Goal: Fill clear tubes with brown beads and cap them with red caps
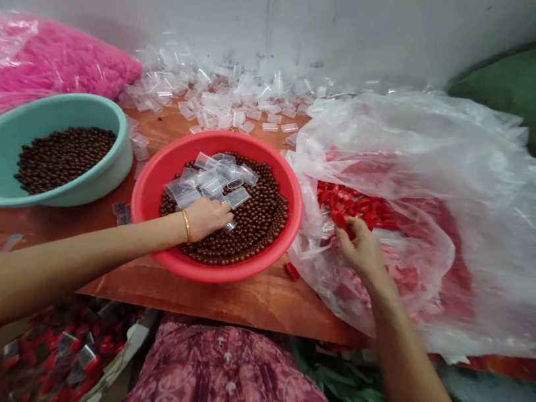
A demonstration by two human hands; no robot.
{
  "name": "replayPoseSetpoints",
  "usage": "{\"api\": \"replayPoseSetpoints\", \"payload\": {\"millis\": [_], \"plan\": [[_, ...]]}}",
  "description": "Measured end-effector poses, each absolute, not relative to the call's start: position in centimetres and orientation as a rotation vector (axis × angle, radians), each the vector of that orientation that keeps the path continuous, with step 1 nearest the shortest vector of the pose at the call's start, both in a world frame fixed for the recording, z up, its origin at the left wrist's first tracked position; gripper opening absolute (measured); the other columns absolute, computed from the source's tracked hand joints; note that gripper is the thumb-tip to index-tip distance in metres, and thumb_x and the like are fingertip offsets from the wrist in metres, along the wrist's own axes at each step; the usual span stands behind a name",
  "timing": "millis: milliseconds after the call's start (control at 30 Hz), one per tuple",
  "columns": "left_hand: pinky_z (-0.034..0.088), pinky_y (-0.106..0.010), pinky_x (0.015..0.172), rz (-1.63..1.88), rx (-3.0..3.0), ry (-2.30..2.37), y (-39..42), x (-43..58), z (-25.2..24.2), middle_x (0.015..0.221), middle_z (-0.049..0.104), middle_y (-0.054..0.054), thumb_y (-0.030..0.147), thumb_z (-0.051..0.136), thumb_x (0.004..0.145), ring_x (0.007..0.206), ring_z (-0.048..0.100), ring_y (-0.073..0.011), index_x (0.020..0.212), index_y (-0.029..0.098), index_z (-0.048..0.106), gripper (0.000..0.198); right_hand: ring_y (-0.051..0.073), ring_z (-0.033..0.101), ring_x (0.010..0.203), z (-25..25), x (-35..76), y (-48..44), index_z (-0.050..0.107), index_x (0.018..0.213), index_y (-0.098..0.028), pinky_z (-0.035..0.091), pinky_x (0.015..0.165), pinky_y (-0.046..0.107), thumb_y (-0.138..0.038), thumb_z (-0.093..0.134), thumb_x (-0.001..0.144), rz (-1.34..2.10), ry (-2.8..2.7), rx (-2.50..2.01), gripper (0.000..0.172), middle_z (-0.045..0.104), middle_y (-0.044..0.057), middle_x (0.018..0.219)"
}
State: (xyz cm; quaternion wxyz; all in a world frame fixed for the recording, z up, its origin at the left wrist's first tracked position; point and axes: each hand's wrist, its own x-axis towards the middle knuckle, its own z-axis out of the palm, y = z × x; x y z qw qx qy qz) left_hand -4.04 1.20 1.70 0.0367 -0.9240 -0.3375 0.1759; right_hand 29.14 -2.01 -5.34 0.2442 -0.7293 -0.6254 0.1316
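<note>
My left hand (pixel 210 218), with a gold bangle (pixel 186 226) at its wrist, is inside the red basin (pixel 208 274). Its fingers are closed round a small clear plastic case (pixel 230 226), mostly hidden, just above the brown beads (pixel 260 216). A loose heap of similar clear cases (pixel 211 176) lies on the beads beside it. At the mouth of the clear plastic bag (pixel 436 138), my right hand (pixel 358 243) pinches a red cap (pixel 338 219) between thumb and fingers. Many more red caps (pixel 361 206) lie in the bag beyond it.
A teal basin (pixel 44 196) of brown beads stands at left, before a bag of pink pieces (pixel 79 55). Clear cases (pixel 242 101) are scattered along the wall. One red cap (pixel 292 271) lies on the table (pixel 234 303). Below, a box holds filled red-capped cases (pixel 72 353).
</note>
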Motion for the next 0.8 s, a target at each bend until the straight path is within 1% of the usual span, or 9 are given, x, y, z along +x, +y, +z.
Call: {"api": "replayPoseSetpoints", "payload": {"millis": [100, 200, 300, 400, 467, 533, 633, 700, 800], "plan": [[0.044, -0.033, 0.058, 0.571, -2.857, -0.949, 1.5, -3.1, 1.1, 0.082, 0.061, -0.018, 0.005, 0.03, 0.084, 0.076, 0.061, -0.0259, 0.089, 0.006, 0.06, 0.03, 0.016, 0.056, 0.062, -6.0, 28.8, -3.0, 0.055, 0.092, -0.018, 0.042, 0.057, 0.028, -0.033, 0.049, 0.078, 0.471, -1.617, -1.739, 0.022, 0.064, 0.004, 0.076], [0.045, -0.034, 0.059, 0.593, -2.88, -1.011, 1.4, -1.5, 0.8, 0.08, 0.061, -0.022, 0.004, 0.026, 0.084, 0.08, 0.062, -0.0285, 0.089, 0.002, 0.06, 0.034, 0.016, 0.059, 0.067, -6.1, 28.2, -3.6, 0.055, 0.093, -0.019, 0.045, 0.058, 0.028, -0.035, 0.05, 0.078, 0.591, -1.545, -1.604, 0.023, 0.064, 0.005, 0.079], [0.047, -0.037, 0.066, 0.481, -2.935, -1.412, 2.0, 0.5, 0.4, 0.087, 0.063, -0.022, 0.006, 0.03, 0.084, 0.085, 0.063, -0.0293, 0.095, 0.002, 0.059, 0.031, 0.015, 0.058, 0.064, -5.8, 27.5, -3.8, 0.053, 0.095, -0.019, 0.046, 0.056, 0.029, -0.037, 0.053, 0.077, 0.689, -1.438, -1.536, 0.026, 0.062, 0.004, 0.079], [0.048, -0.04, 0.077, 0.218, -2.955, -1.856, 3.5, 2.1, -0.2, 0.093, 0.064, -0.02, 0.017, 0.042, 0.084, 0.092, 0.062, -0.03, 0.093, 0.005, 0.06, 0.023, 0.013, 0.054, 0.057, -5.2, 26.8, -3.9, 0.053, 0.095, -0.019, 0.045, 0.053, 0.027, -0.038, 0.053, 0.077, 0.763, -1.322, -1.498, 0.026, 0.06, 0.001, 0.073], [0.048, -0.038, 0.08, 0.119, -2.95, -2.0, 4.4, 2.6, -0.6, 0.092, 0.066, -0.018, 0.023, 0.048, 0.083, 0.092, 0.063, -0.0281, 0.088, 0.007, 0.061, 0.021, 0.011, 0.051, 0.054, -4.6, 26.4, -4.0, 0.055, 0.09, -0.019, 0.044, 0.051, 0.026, -0.037, 0.053, 0.076, 0.799, -1.279, -1.475, 0.022, 0.057, -0.001, 0.068], [0.05, -0.033, 0.076, 0.052, -2.977, -2.09, 4.8, 2.6, -0.7, 0.087, 0.067, -0.013, 0.024, 0.05, 0.083, 0.085, 0.064, -0.0227, 0.086, 0.009, 0.059, 0.018, 0.01, 0.05, 0.052, -3.8, 26.1, -4.3, 0.055, 0.086, -0.019, 0.043, 0.051, 0.025, -0.036, 0.055, 0.075, 0.832, -1.24, -1.446, 0.02, 0.055, -0.002, 0.066], [0.051, -0.026, 0.069, -0.082, -3.048, -2.202, 4.8, 1.7, -0.7, 0.086, 0.068, -0.006, 0.018, 0.047, 0.084, 0.074, 0.064, -0.0135, 0.096, 0.011, 0.054, 0.016, 0.01, 0.049, 0.051, -2.7, 25.7, -4.7, 0.056, 0.086, -0.02, 0.042, 0.051, 0.025, -0.034, 0.057, 0.072, 0.889, -1.186, -1.389, 0.019, 0.055, -0.003, 0.064], [0.05, -0.024, 0.072, -0.359, -3.13, -2.322, 4.5, 0.8, -0.6, 0.087, 0.067, -0.004, 0.014, 0.05, 0.082, 0.075, 0.063, -0.0106, 0.098, 0.011, 0.051, 0.016, 0.009, 0.05, 0.051, -2.0, 25.3, -4.9, 0.055, 0.079, -0.02, 0.043, 0.051, 0.025, -0.031, 0.058, 0.07, 0.94, -1.176, -1.348, 0.014, 0.056, -0.003, 0.065], [0.049, -0.028, 0.08, -1.154, -3.289, -2.441, 4.0, -0.7, -0.3, 0.085, 0.065, -0.002, 0.014, 0.061, 0.073, 0.078, 0.062, -0.0114, 0.089, 0.012, 0.052, 0.019, 0.007, 0.049, 0.045, -1.0, 24.6, -5.1, 0.051, 0.073, -0.019, 0.041, 0.046, 0.023, -0.029, 0.059, 0.069, 1.053, -1.148, -1.304, 0.013, 0.058, -0.003, 0.064]]}}
